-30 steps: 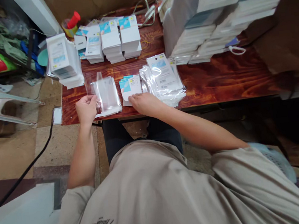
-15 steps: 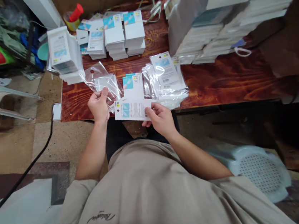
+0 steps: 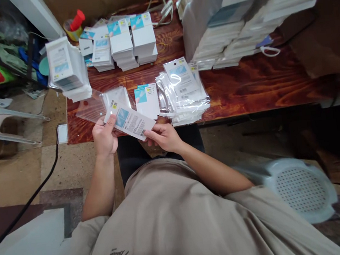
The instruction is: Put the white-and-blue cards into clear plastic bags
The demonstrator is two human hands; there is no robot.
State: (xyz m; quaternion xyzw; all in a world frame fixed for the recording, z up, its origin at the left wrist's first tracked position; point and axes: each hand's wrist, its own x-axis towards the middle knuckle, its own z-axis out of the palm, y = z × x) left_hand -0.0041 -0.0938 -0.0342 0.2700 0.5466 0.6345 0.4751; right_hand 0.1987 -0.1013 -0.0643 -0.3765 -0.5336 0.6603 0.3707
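Observation:
A printed card [image 3: 130, 121] slants down to the right between my two hands. My left hand [image 3: 106, 135] pinches a clear plastic bag [image 3: 89, 107], with its thumb over the card's upper left end. The card overlaps the bag there; whether it is inside the bag I cannot tell. My right hand [image 3: 163, 137] grips the card's lower right end between thumb and fingers. Just beyond the card lie more clear bags [image 3: 117, 96] and a small pile of blue-and-white cards [image 3: 146, 98]. To their right is a heap of bagged cards [image 3: 183, 79].
Stacks of cards [image 3: 122, 43] stand along the back of the wooden table [image 3: 245, 90]. A bagged stack [image 3: 61, 66] is at the left corner, beside a tape roll with a red object [image 3: 77, 20]. Tall piles [image 3: 229, 26] rise at the back right. A plastic stool [image 3: 301, 188] is at lower right.
The card has moved left and tilted, its left end now at my left hand over the bag. My right hand has moved left with it. The whole view has shifted slightly.

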